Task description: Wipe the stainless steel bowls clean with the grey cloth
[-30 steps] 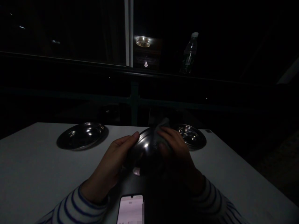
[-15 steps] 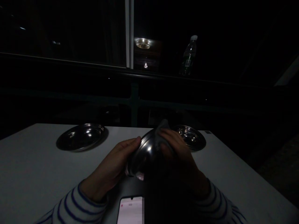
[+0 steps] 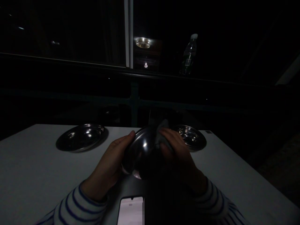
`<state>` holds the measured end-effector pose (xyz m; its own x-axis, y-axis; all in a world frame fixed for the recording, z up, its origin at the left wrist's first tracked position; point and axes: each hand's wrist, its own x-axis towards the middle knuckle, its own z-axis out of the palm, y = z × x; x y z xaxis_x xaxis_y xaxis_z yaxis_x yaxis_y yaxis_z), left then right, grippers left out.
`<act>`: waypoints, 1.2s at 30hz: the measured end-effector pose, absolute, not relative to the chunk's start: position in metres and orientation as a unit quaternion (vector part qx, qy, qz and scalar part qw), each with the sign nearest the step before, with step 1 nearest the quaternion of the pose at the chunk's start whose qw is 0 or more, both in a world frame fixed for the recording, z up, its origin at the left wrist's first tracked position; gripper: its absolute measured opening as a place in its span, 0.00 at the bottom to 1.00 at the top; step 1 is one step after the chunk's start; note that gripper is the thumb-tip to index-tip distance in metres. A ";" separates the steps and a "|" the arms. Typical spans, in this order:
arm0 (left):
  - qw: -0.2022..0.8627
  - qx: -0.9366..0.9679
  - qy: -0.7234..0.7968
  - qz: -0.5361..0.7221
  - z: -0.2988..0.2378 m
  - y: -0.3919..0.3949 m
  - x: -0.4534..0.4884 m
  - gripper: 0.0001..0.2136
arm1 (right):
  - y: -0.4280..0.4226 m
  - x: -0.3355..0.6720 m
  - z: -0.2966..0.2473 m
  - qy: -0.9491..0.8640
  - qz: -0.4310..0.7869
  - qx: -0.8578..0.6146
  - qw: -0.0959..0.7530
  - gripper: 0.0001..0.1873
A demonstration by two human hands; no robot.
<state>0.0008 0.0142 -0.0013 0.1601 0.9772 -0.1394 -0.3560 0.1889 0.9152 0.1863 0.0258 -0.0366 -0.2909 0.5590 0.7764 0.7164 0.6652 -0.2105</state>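
A shiny metal bowl (image 3: 140,153) is held up above the table, tilted, its rounded side in view. My left hand (image 3: 112,161) grips its left rim, thumb on top and fingers hidden behind. A grey cloth (image 3: 161,132) lies bunched under the fingers of my right hand (image 3: 177,150), pressed against the bowl's right side. Deep shadow hides the bowl's lower right part. Below the hands a phone (image 3: 130,211) with a lit screen lies on the table.
On the white table (image 3: 35,175) a wide metal dish (image 3: 81,137) stands at the back left. Another metal dish (image 3: 193,139) sits at the back right, partly behind my right hand. Beyond the table are a dark window with a pale frame (image 3: 128,34) and a plastic bottle (image 3: 189,54).
The bowl has turned and shifted slightly left, showing more of its smooth rounded side. Both hands have moved a little left with it, the cloth still against the bowl.
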 end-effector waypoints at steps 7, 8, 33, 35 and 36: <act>0.671 0.373 0.401 0.500 -0.001 0.013 0.001 0.09 | 0.014 0.177 -0.034 -0.854 -0.158 -0.310 0.387 0.18; 0.669 0.366 0.404 0.505 0.000 0.014 0.000 0.09 | 0.018 0.182 -0.035 -0.843 -0.135 -0.325 0.407 0.18; 0.660 0.350 0.424 0.512 0.002 0.015 -0.003 0.09 | 0.035 0.199 -0.032 -0.856 -0.058 -0.317 0.404 0.26; 0.661 0.336 0.430 0.515 0.002 0.016 -0.005 0.08 | 0.035 0.205 -0.029 -0.850 -0.020 -0.322 0.418 0.24; 0.663 0.335 0.432 0.511 0.001 0.016 -0.005 0.08 | 0.033 0.204 -0.028 -0.849 -0.018 -0.323 0.418 0.23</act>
